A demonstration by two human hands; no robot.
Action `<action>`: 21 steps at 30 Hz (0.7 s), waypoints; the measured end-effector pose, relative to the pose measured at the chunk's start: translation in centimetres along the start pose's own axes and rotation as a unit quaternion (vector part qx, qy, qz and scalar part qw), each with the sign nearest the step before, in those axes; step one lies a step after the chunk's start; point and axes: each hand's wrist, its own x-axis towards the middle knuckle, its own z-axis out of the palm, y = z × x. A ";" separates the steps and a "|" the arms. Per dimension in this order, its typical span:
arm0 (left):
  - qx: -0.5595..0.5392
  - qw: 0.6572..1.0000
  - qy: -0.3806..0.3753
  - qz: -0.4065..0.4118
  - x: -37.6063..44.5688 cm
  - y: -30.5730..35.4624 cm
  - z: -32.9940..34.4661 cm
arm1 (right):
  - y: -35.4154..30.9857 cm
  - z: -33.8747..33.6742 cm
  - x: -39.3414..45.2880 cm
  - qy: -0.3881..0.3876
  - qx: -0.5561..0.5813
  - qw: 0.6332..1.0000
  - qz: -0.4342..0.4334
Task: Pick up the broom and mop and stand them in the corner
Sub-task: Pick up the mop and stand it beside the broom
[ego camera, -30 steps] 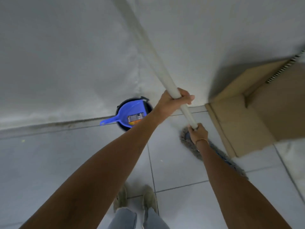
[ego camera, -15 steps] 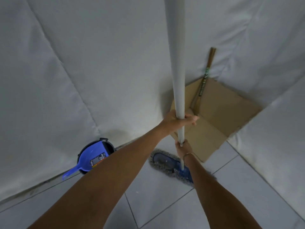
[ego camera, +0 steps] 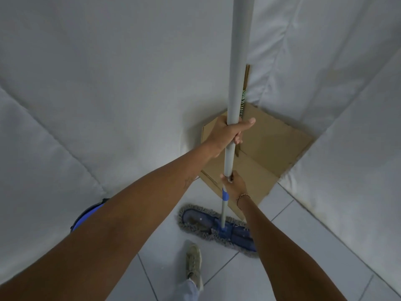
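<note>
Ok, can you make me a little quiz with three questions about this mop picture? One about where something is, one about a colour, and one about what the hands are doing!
1. Where is the cardboard sheet?
A. In the corner where the two white walls meet
B. Under the person's shoe
C. On top of the mop head

2. What colour is the mop head's flat pad?
A. Red
B. Blue with grey fringe
C. Yellow

3. How is the mop pole being held?
A. By nobody, it lies flat on the floor
B. By one hand only
C. By both hands, one above the other

Answers:
1 A, the cardboard sits on the floor right in the corner.
2 B, the pad is blue and its fuzzy edge is grey.
3 C, the left hand grips higher up and the right hand grips lower down, with the pole nearly upright.
</note>
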 end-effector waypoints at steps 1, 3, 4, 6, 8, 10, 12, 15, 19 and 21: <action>-0.001 1.000 0.002 0.001 1.5 -0.1 0.2 | -0.2 -0.3 1.1 0.011 0.010 1.000 -0.012; -0.001 1.000 0.001 0.003 4.3 -0.1 0.3 | -0.8 -0.9 3.2 0.022 0.037 0.999 -0.015; -0.002 1.000 0.002 0.002 6.2 -0.2 0.4 | -1.0 -1.3 4.7 0.026 0.045 0.999 -0.009; -0.003 1.000 0.001 -0.008 9.7 -0.2 0.6 | -1.5 -2.2 7.7 0.030 0.057 0.998 -0.001; -0.012 1.000 -0.014 -0.014 13.1 0.1 1.0 | -1.9 -3.2 10.6 0.033 0.074 0.997 0.012; -0.021 0.999 -0.037 -0.020 16.2 0.7 1.6 | -2.3 -4.1 12.9 0.039 0.095 0.994 0.028; -0.028 0.997 -0.070 -0.017 18.9 1.7 2.2 | -2.6 -5.2 14.9 0.049 0.128 0.989 0.048; -0.048 0.994 -0.099 -0.013 22.4 3.6 3.3 | -3.5 -6.9 17.1 0.071 0.153 0.983 0.067; -0.057 0.995 -0.083 0.004 26.1 6.5 4.9 | -6.1 -9.6 19.4 0.093 0.166 0.980 0.060; -0.062 0.996 -0.063 0.017 27.5 8.0 5.5 | -7.7 -11.1 20.7 0.096 0.175 0.979 0.040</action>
